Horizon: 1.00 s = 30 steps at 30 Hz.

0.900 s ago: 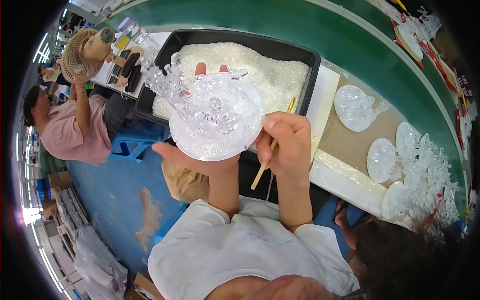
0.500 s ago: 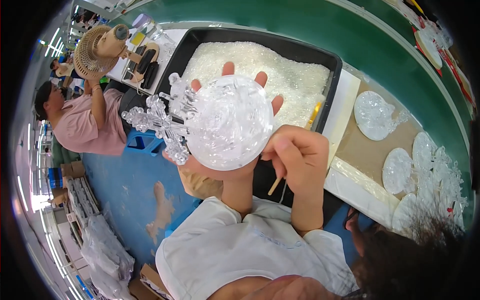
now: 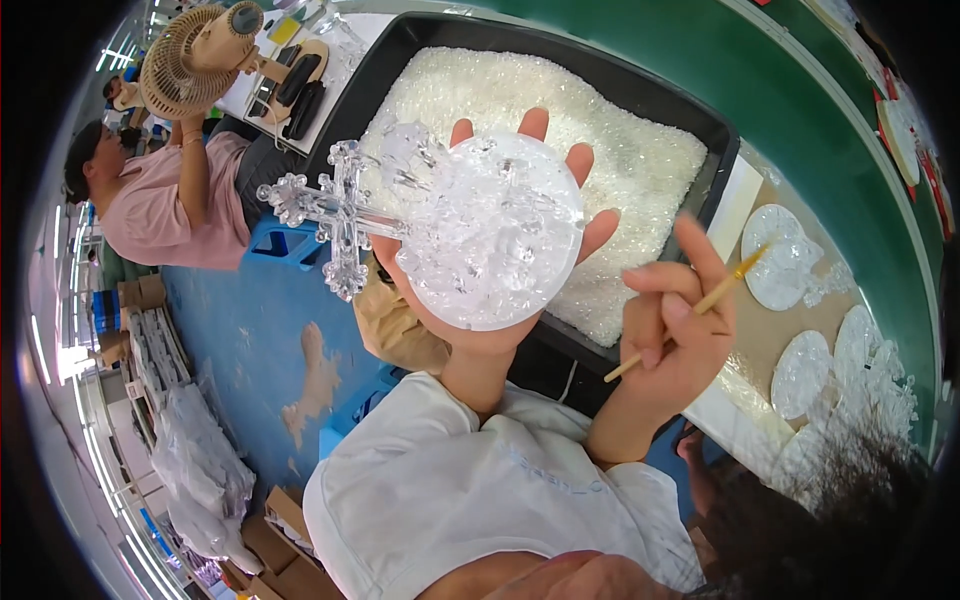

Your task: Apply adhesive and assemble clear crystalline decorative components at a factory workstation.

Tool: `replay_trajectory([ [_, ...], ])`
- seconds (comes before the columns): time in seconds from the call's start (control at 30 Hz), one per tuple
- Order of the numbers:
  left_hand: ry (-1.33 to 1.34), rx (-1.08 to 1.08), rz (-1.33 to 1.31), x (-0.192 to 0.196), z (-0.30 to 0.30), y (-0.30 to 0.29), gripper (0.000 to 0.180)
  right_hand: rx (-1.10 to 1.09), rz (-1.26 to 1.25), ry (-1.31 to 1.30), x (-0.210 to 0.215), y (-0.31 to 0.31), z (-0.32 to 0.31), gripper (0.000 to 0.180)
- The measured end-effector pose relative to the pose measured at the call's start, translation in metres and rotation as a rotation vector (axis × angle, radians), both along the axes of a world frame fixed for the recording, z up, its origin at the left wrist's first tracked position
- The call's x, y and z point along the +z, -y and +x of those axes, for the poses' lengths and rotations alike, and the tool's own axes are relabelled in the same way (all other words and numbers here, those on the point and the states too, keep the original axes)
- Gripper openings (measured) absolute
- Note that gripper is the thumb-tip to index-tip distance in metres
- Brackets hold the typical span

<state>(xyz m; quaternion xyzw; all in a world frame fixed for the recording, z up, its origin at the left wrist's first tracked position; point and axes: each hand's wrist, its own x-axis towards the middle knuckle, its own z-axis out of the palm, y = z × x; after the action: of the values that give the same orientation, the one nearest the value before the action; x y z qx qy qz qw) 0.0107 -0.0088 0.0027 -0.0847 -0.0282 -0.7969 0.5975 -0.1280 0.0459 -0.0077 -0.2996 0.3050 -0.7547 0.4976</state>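
Note:
My left hand (image 3: 482,342) is palm up under a round white disc, its fingers spread past the far and right rim. The disc (image 3: 545,215) bears clear, crystal-like shapes on its face. From its left side juts a clear faceted cross (image 3: 342,220), with more clear pieces beside it. Apart from the disc, to its right, my right hand (image 3: 685,335) pinches a slim paintbrush (image 3: 722,290) with a yellow handle. The tip of the brush points up and to the right, and my index finger is raised.
Beyond my hands is a black tray (image 3: 722,170) of clear granules (image 3: 640,140). Several clear discs (image 3: 800,375) lie on a brown board at right. A beige fan (image 3: 190,60) stands at far left near a seated person (image 3: 170,200); a brown bag (image 3: 400,325) is below.
My right hand has moved away from the disc's edge to the right, and the brush now shows fully, pointing up. The disc on my left hand has shifted slightly right.

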Motion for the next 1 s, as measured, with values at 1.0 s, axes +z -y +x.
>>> replay_trajectory([
  [1.0,0.325,0.288,0.111,-0.015,0.0,-0.005,0.09,-0.082,-0.258,-0.696,-0.012,-0.021,0.023,0.026],
])
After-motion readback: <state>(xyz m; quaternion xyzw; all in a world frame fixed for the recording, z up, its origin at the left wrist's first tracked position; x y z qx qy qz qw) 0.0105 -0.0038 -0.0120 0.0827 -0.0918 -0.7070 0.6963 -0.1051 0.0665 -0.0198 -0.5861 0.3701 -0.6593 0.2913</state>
